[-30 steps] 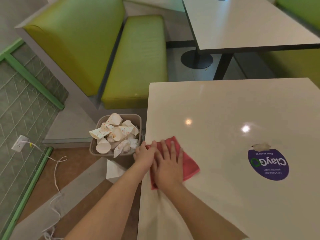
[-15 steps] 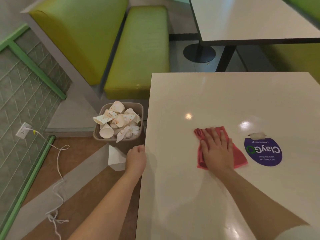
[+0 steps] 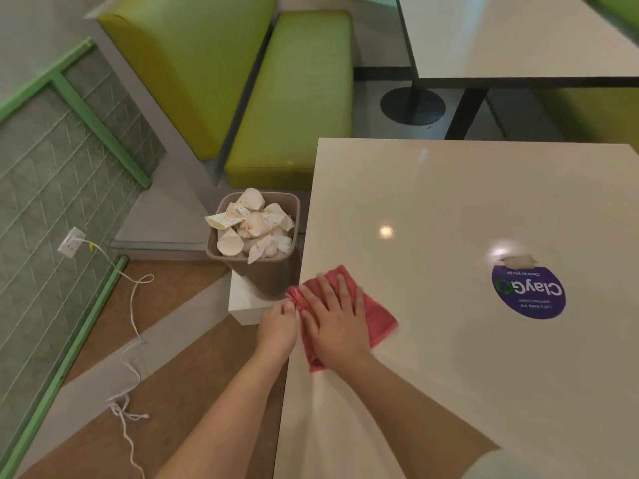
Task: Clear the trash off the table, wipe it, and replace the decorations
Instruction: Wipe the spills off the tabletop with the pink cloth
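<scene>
A right hand (image 3: 337,328) presses flat, fingers straight, on a red cloth (image 3: 375,318) at the table's (image 3: 432,202) left edge; the left hand (image 3: 278,328) curls there, its fingertips hidden (grip unclear). Beyond the edge, a bin (image 3: 273,274) brims with paper cups (image 3: 250,224) before a green bench (image 3: 294,108).

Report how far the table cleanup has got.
Done: no trash shows on the table; paper cups fill the bin beside it. In hand: the right hand presses the red cloth flat at the table's left edge, the left hand alongside. Left: finishing the wipe and replacing decorations; none are in view.
</scene>
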The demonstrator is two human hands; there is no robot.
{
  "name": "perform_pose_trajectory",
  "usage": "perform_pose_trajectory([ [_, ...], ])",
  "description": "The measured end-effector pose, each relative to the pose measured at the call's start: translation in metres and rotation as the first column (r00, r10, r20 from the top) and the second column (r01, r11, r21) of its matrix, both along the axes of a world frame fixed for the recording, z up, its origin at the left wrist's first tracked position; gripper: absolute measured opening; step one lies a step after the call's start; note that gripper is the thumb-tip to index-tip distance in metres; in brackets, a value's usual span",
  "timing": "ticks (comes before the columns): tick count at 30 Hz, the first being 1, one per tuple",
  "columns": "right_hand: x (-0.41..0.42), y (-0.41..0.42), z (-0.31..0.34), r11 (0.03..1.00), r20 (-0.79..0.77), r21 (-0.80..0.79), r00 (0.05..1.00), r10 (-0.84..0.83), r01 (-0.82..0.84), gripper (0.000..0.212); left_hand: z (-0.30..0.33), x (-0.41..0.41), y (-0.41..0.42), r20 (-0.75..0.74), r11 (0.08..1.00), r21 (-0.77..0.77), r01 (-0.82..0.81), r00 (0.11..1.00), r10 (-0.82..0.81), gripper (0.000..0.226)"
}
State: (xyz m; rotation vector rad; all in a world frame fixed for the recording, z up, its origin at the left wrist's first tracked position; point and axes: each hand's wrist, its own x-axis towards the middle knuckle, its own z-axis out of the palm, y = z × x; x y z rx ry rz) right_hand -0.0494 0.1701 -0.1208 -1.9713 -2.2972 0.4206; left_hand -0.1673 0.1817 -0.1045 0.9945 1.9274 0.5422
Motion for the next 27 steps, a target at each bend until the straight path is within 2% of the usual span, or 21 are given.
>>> perform_pose_trajectory([
  [3, 0.031, 0.003, -0.003, 1.000, 0.006, -0.017, 1.000, 0.008, -0.007, 0.051, 0.000, 0.001, -0.010, 0.000, 1.000, 0.015, 0.007, 1.000, -0.007, 0.037],
  [9, 0.132, 0.002, -0.003, 0.928, 0.037, 0.012, 0.927, -0.373, 0.373, 0.051, 0.001, 0.001, -0.025, -0.085, 0.999, -0.009, 0.038, 0.996, -0.039, 0.034],
  [13, 0.138, 0.000, -0.001, 0.883, 0.052, 0.002, 0.882, -0.469, 0.470, 0.051, -0.003, -0.002, -0.038, -0.114, 0.998, -0.026, 0.064, 0.991, -0.066, 0.036],
  [16, 0.113, -0.004, -0.001, 0.912, 0.079, -0.029, 0.911, -0.405, 0.408, 0.052, 0.000, 0.003, -0.049, -0.126, 0.996, -0.015, 0.092, 0.988, -0.093, 0.039],
  [19, 0.070, -0.023, 0.000, 0.975, 0.045, -0.032, 0.975, -0.218, 0.220, 0.057, 0.009, 0.012, -0.054, -0.117, 0.993, -0.047, 0.105, 0.987, -0.110, 0.042],
  [23, 0.008, -0.061, 0.000, 0.999, -0.007, -0.030, 0.999, -0.032, 0.032, 0.055, 0.019, 0.018, -0.056, -0.050, 0.994, -0.066, 0.093, 0.994, -0.096, 0.048],
  [25, 0.004, -0.069, -0.001, 0.999, -0.004, -0.022, 0.999, 0.046, -0.046, 0.056, 0.021, 0.020, -0.061, -0.034, 0.994, -0.064, 0.087, 0.995, -0.089, 0.050],
  [27, 0.018, -0.068, -0.001, 0.998, -0.018, -0.002, 0.997, 0.071, -0.071, 0.057, 0.021, 0.021, -0.064, -0.079, 0.994, -0.067, 0.089, 0.992, -0.094, 0.050],
])
